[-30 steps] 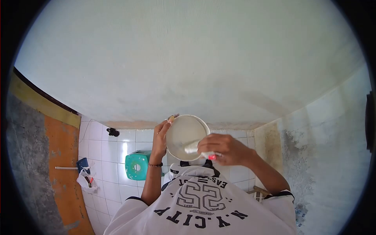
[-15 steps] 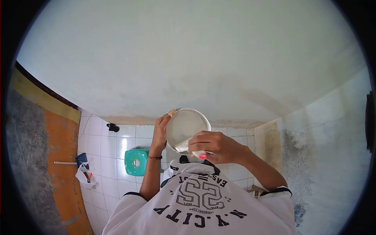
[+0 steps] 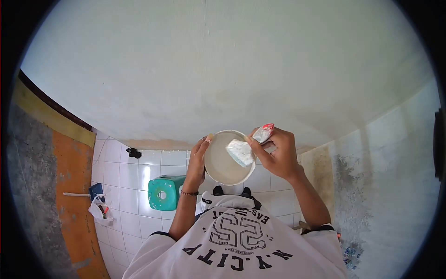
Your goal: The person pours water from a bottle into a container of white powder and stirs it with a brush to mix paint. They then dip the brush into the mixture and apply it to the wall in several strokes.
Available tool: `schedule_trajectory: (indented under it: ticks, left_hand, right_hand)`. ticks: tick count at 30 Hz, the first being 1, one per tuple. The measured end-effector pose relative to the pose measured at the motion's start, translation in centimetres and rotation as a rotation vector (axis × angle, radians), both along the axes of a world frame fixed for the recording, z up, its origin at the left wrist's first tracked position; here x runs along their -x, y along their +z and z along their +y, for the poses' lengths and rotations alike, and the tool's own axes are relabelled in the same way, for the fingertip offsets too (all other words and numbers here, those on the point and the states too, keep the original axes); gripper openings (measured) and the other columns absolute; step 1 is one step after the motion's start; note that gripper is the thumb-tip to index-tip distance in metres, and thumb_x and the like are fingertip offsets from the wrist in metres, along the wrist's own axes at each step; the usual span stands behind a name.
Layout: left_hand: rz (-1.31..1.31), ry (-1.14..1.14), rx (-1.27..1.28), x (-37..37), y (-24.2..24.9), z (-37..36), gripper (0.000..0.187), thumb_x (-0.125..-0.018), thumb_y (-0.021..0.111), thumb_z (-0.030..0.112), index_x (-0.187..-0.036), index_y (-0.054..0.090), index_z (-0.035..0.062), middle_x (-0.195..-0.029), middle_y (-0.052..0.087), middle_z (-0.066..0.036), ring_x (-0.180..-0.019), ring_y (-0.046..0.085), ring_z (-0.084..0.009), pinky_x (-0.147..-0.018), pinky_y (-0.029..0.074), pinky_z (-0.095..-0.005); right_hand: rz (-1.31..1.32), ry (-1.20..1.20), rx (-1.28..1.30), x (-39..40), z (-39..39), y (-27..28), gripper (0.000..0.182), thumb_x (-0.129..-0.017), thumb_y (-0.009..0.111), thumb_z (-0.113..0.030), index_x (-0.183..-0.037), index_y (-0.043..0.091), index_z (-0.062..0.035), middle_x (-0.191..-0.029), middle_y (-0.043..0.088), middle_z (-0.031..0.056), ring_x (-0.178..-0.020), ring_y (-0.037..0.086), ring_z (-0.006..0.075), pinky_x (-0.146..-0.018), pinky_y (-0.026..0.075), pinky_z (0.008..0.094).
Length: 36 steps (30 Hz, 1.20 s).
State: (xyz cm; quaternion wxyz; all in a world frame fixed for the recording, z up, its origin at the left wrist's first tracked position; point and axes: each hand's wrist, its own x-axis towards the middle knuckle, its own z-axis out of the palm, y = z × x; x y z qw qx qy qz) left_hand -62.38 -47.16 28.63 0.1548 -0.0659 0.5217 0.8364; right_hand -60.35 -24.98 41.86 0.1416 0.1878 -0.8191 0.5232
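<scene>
My left hand [image 3: 200, 160] grips the left rim of a white paint bucket [image 3: 214, 173], fingers bent over its edge. Pale, off-white paint covers the inside that I can see. In my right hand [image 3: 278, 151] is a paintbrush [image 3: 240, 153], pinched between thumb and fingers. Its head is thickly coated in white and hangs over the right part of the bucket. The handle, smeared white with a red end, points up and away toward the wall.
A pale painted wall [image 3: 223, 69] with darker patches rises close in front. On the tiled floor [image 3: 148, 218] stands a green plastic stool [image 3: 162, 194]. Farther left lie a white plastic bag [image 3: 101, 211] and a small black object [image 3: 134, 152].
My right hand has turned over and moved right and up, bringing the brush head into view above the bucket. The bucket and my left hand have shifted slightly right.
</scene>
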Motion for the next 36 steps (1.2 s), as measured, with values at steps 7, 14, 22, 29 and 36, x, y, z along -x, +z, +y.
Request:
schedule_trajectory:
  ticks: [7,14,22,29,36]
  left_hand:
    - [-0.039,0.12,-0.042,-2.2,0.9,1.5,0.04,-0.101,0.059,0.038,-0.118,0.056,0.0019,-0.109,0.061,-0.007,-0.104,0.058,-0.0137,-0.089,0.048,-0.0282]
    - [-0.083,0.127,-0.047,-2.8,2.0,2.3,0.042,-0.099,0.063,0.034,-0.124,0.047,0.0038,-0.113,0.058,-0.01,-0.102,0.059,-0.0143,-0.08,0.05,-0.0288]
    - [-0.107,0.095,-0.119,-2.9,2.1,4.2,0.046,-0.099,0.063,0.033,-0.13,0.044,0.0042,-0.116,0.058,-0.011,-0.105,0.06,-0.0164,-0.084,0.051,-0.0307]
    - [-0.13,0.054,-0.121,-3.9,2.9,7.5,0.045,-0.099,0.062,0.032,-0.13,0.044,0.005,-0.116,0.056,-0.009,-0.108,0.058,-0.016,-0.085,0.051,-0.0315]
    - [-0.112,0.032,-0.106,-5.1,3.6,12.1,0.045,-0.099,0.063,0.032,-0.129,0.043,0.0059,-0.118,0.055,-0.01,-0.109,0.057,-0.0167,-0.086,0.051,-0.033]
  right_hand:
    - [0.065,-0.377,-0.235,-2.3,-0.9,-0.5,0.019,-0.085,0.075,-0.008,-0.078,0.059,-0.0001,-0.064,0.062,0.0105,-0.052,0.065,0.0205,-0.049,0.051,0.0308]
    - [0.055,-0.46,-0.282,-3.9,-0.7,-1.2,0.018,-0.088,0.073,-0.01,-0.082,0.059,0.0005,-0.069,0.063,0.0125,-0.053,0.065,0.0253,-0.049,0.052,0.0343]
    - [0.077,-0.552,-0.264,-4.9,0.4,-1.3,0.019,-0.087,0.074,-0.01,-0.079,0.059,-0.0003,-0.067,0.063,0.0118,-0.054,0.066,0.0252,-0.049,0.051,0.034]
    - [0.099,-0.605,-0.221,-6.2,3.8,-1.7,0.019,-0.088,0.073,-0.011,-0.08,0.059,-0.0001,-0.068,0.063,0.0129,-0.055,0.067,0.0265,-0.05,0.052,0.0347]
    - [0.096,-0.598,-0.213,-7.7,8.2,-1.4,0.019,-0.089,0.072,-0.011,-0.081,0.059,0.0005,-0.07,0.064,0.0138,-0.055,0.067,0.0274,-0.05,0.052,0.0348]
